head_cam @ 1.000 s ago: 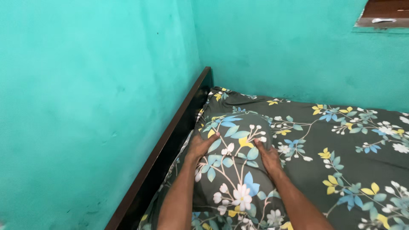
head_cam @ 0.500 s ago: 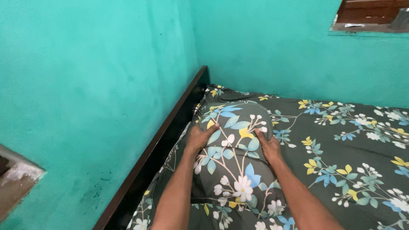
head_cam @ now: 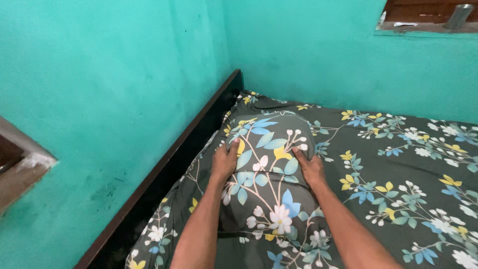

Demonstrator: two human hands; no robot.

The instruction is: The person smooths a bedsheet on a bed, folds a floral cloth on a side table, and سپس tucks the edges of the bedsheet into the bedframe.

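Note:
A pillow (head_cam: 271, 164) in a dark grey cover with blue, yellow and white flowers lies at the head of the bed, near the corner of the room. My left hand (head_cam: 225, 162) presses on its left side, fingers wrapped over the edge. My right hand (head_cam: 309, 168) grips its right side the same way. Both forearms reach up from the bottom of the view. The bedsheet (head_cam: 398, 169) has the same floral print.
A dark wooden bed frame (head_cam: 184, 149) runs along the turquoise wall (head_cam: 109, 99) on the left. A recess (head_cam: 20, 169) is cut into that wall at lower left. A window ledge (head_cam: 428, 25) sits at upper right.
The view has shifted back and left, showing more of the wall recess. Both hands stay on the pillow's sides, and the pillow sits slightly further up the bed.

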